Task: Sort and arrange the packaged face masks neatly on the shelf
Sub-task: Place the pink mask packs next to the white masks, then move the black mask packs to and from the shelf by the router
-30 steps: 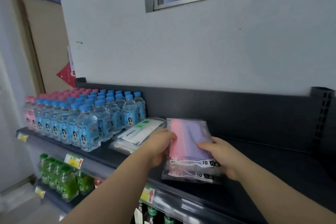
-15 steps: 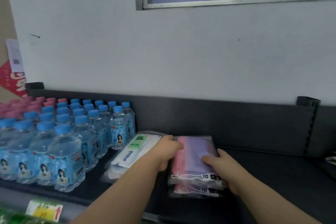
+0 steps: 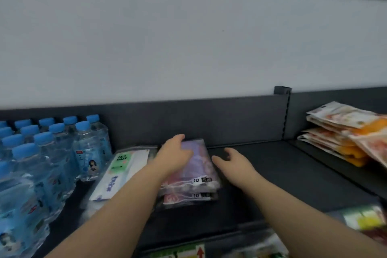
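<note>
A stack of clear packs of pink and purple face masks (image 3: 194, 176) lies on the dark shelf (image 3: 293, 178), each pack marked "10". My left hand (image 3: 173, 155) rests flat on the top pack, fingers spread toward the back. My right hand (image 3: 234, 163) hovers just right of the stack, open and holding nothing. To the left, a second pile of white packs labelled "FACE MASK" (image 3: 121, 172) lies against the stack.
Rows of blue-capped water bottles (image 3: 52, 157) fill the shelf's left part. A stack of orange and white packets (image 3: 343, 134) sits at the right beyond an upright divider (image 3: 284, 111). A dark back panel (image 3: 209, 119) runs behind. Goods (image 3: 366, 220) show on a lower shelf.
My right hand has come off the pink and purple packs and moved slightly right. My left hand slid onto the top of the stack. The view swung right, revealing the orange packets.
</note>
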